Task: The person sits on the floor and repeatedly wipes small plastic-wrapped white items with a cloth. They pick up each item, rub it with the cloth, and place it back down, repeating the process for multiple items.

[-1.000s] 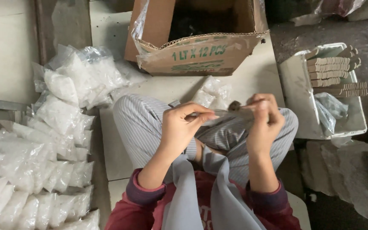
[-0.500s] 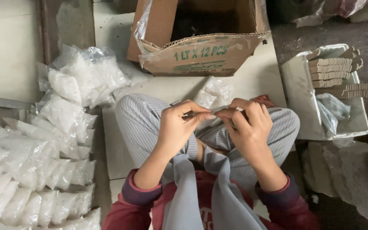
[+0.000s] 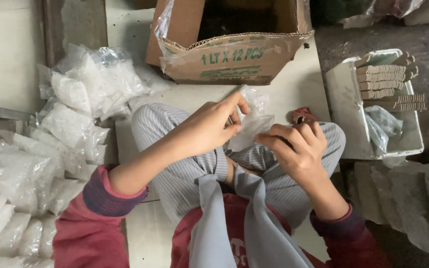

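Left hand (image 3: pixel 209 130) pinches the clear bag (image 3: pixel 250 130) at its fingertips, bag hanging just right of them; right hand (image 3: pixel 296 146) curls shut below the bag's edge, contents unseen.

Dim, soft daylight (slight blur)

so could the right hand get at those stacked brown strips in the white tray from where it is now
Probably yes. The right hand is busy at the small clear bag, but the white tray sits open on that side, and nothing lies between it and the stacked brown strips.
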